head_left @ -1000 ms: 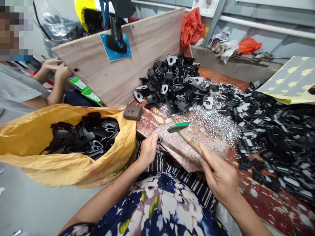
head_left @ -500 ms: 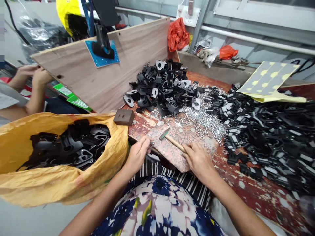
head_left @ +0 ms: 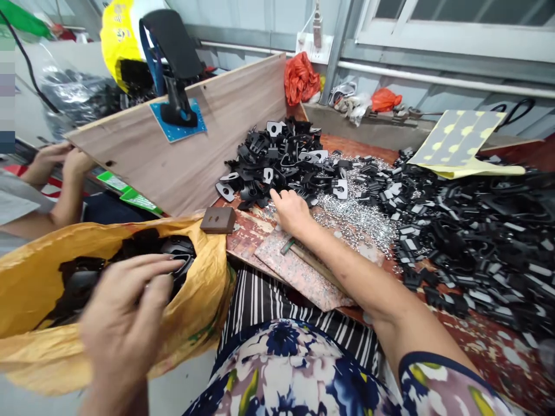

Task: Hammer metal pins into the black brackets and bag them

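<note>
My left hand (head_left: 124,315) hovers over the mouth of a yellow sack (head_left: 47,277) filled with black plastic parts. Its fingers are stretched out towards the opening and hold nothing. My right hand (head_left: 292,211) reaches forward to the near edge of a heap of black plastic clips (head_left: 277,159). The fingers curl down into the heap, with the tips hidden. A small hammer (head_left: 288,247) with a wooden handle lies on a speckled work board (head_left: 299,274), partly under my right forearm.
A wooden partition (head_left: 203,144) stands at the left of the bench, a brown block (head_left: 218,219) at its foot. Silver metal bits (head_left: 359,214) and more black parts (head_left: 477,231) cover the right side. Another person's hands (head_left: 56,162) work behind the partition.
My right hand let go of the hammer, which now lies on the board, and reached forward to the clip heap. My left hand moved from the board's edge to over the sack.
</note>
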Tool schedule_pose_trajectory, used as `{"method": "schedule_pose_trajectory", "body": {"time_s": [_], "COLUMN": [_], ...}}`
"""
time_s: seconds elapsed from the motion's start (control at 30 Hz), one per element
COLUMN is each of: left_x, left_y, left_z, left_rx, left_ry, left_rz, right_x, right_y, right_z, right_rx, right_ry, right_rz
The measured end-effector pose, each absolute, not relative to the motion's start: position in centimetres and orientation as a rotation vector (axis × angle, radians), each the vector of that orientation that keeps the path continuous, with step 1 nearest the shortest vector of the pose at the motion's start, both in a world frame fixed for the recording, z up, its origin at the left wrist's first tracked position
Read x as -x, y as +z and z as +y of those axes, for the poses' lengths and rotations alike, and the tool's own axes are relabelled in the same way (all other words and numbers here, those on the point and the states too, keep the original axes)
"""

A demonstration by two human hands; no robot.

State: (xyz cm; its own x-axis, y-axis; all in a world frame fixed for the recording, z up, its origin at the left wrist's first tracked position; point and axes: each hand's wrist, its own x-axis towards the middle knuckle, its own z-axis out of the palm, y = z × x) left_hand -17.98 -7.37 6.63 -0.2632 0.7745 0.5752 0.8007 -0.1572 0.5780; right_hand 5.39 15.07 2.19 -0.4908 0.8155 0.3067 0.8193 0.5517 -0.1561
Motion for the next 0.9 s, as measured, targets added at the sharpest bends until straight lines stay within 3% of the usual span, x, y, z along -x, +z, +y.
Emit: {"method": "schedule_pose_trajectory", "body": {"time_s": [0.13,0.23,0.37,0.47,0.57,0.77,0.9], "left_x": [14.3,12.0,8.4,5.9,4.6,4.8,4.5], "left_y": [3.0,0.5,-1.2,-2.1,-3.6,-5.1,-4.8], "left_z": [-5.3,-3.3,-0.9,0.0,0.3,0.2,0.1], "left_rx": [2.370,2.515,2.589,2.855,2.976,2.858,2.718], "left_ry": [-1.469,-1.571,-1.949,-1.823,-1.657,-1.679,-1.750], "left_rz": [-2.049,-2.158,-2.118,-2.019,-2.057,-2.476,-2.665], "right_x": [-8.4,-11.8,-13.6,-14.1,-17.7,-33.4,-37.5], "right_y": [1.9,2.1,1.2,-0.5,-1.6,-0.2,0.0], "right_z": [17.6,16.9,10.6,5.2,2.2,0.4,-0.7], "right_rx": [1.403,1.298,1.137,1.171,1.376,1.933,2.153], "right_ry": [-0.012,0.195,0.664,0.799,0.699,0.144,0.033], "right_rz": [-2.285,-1.924,-1.767,-1.871,-1.889,-1.609,-1.598]}}
